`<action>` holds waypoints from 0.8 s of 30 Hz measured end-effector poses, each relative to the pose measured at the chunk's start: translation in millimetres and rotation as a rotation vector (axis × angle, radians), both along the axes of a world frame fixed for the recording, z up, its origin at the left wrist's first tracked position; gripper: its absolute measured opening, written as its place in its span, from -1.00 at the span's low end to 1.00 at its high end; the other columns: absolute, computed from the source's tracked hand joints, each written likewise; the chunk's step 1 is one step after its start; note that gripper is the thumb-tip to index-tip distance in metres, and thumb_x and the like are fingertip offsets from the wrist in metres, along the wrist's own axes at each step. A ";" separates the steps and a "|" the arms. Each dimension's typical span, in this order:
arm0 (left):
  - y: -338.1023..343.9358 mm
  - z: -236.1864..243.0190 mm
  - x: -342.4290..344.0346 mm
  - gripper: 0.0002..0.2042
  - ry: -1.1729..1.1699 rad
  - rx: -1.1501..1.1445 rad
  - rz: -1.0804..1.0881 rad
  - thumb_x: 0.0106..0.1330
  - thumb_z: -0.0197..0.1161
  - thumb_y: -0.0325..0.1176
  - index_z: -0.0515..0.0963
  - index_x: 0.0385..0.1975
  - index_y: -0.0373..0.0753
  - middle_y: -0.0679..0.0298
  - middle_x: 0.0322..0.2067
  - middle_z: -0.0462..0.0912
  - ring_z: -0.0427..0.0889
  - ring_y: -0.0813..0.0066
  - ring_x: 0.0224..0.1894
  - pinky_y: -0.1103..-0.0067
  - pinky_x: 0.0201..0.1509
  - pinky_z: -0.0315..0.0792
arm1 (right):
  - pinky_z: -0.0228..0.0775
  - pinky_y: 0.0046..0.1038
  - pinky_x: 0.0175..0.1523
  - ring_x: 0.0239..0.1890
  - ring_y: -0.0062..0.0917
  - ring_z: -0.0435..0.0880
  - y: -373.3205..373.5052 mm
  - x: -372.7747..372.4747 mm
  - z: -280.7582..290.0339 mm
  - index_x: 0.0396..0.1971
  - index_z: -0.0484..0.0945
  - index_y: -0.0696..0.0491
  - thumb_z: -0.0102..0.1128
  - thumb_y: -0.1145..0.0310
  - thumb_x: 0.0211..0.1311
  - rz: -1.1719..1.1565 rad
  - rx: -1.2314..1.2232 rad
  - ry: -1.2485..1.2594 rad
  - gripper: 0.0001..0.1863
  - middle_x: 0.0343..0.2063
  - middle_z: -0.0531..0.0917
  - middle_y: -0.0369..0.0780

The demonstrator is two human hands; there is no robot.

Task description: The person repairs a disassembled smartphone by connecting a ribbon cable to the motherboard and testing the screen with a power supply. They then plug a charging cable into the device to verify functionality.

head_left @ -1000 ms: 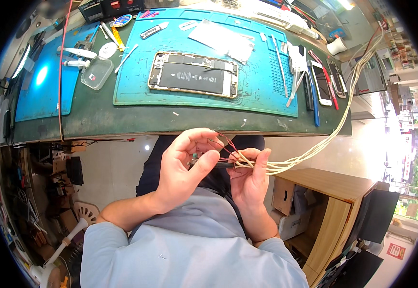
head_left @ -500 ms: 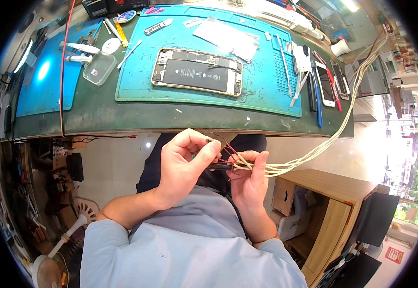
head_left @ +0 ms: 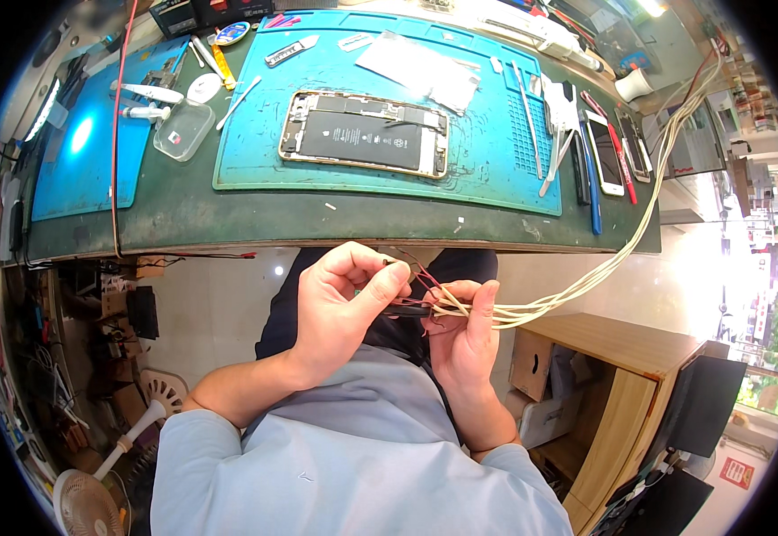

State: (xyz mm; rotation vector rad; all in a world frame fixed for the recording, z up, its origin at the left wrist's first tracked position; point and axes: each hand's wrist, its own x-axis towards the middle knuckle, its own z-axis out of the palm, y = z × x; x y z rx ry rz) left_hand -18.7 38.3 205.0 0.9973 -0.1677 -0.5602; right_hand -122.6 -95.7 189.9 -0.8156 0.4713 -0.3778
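Both my hands are over my lap, just in front of the bench edge. My left hand point(head_left: 342, 299) is closed, thumb and forefinger pinching a thin wire with a small dark tip. My right hand point(head_left: 466, 348) is wrapped round a bundle of cream cables point(head_left: 576, 293), its thumb pointing up. Thin dark-red wires point(head_left: 426, 277) fan out between the two hands. A black elongated piece point(head_left: 407, 311) lies across below them, partly hidden by the fingers. From my right hand the cables curve up past the bench's right end.
An opened phone point(head_left: 366, 136) lies on a turquoise work mat point(head_left: 255, 170) on the green bench point(head_left: 273, 223). Tweezers, pens and a white phone point(head_left: 605, 154) lie at its right. A clear plastic box point(head_left: 185, 129) is at left. A wooden cabinet point(head_left: 617, 344) stands at my right.
The view has shifted very slightly. My left hand sits a touch lower with the same pinch, and my right hand keeps its hold on the cables.
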 end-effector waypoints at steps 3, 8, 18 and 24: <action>0.1 -1.9 -0.5 -0.90 -0.034 -0.002 -0.016 0.44 0.34 -0.48 0.58 -0.19 -0.35 0.25 -0.22 0.73 0.68 0.64 -0.20 0.64 -0.11 0.58 | 0.53 -0.46 -0.17 -0.27 -0.47 0.72 -0.5 -0.4 1.0 -0.16 0.61 0.17 -0.21 -0.13 0.64 0.002 0.024 0.009 -0.37 -0.28 0.77 -0.08; 1.0 4.1 -1.3 -0.83 -0.088 0.042 -0.062 0.45 0.31 -0.51 0.53 -0.04 -0.35 0.21 -0.13 0.70 0.68 0.58 -0.12 0.59 -0.02 0.59 | 0.53 -0.46 -0.17 -0.29 -0.50 0.70 -1.3 -0.6 1.2 -0.17 0.61 0.17 -0.23 -0.15 0.64 -0.010 0.078 0.002 -0.35 -0.28 0.76 -0.10; 3.9 0.3 -1.1 -0.81 -0.056 -0.043 -0.029 0.47 0.29 -0.51 0.55 0.00 -0.39 0.17 -0.13 0.73 0.70 0.57 -0.15 0.61 -0.03 0.61 | 0.52 -0.37 -0.12 -0.21 -0.37 0.67 -4.3 3.9 -9.6 -0.20 0.61 0.18 -0.15 -0.06 0.64 -0.002 -0.408 -0.276 -0.43 -0.28 0.76 -0.05; 2.8 -1.3 -0.1 -0.87 -0.077 -0.028 0.006 0.47 0.28 -0.52 0.60 -0.07 -0.38 0.18 -0.19 0.75 0.69 0.57 -0.18 0.61 -0.03 0.60 | 0.51 -0.34 -0.07 -0.20 -0.35 0.67 -11.0 7.2 -12.8 -0.27 0.65 0.16 -0.06 -0.05 0.62 0.028 -0.676 -0.325 -0.45 -0.30 0.78 -0.09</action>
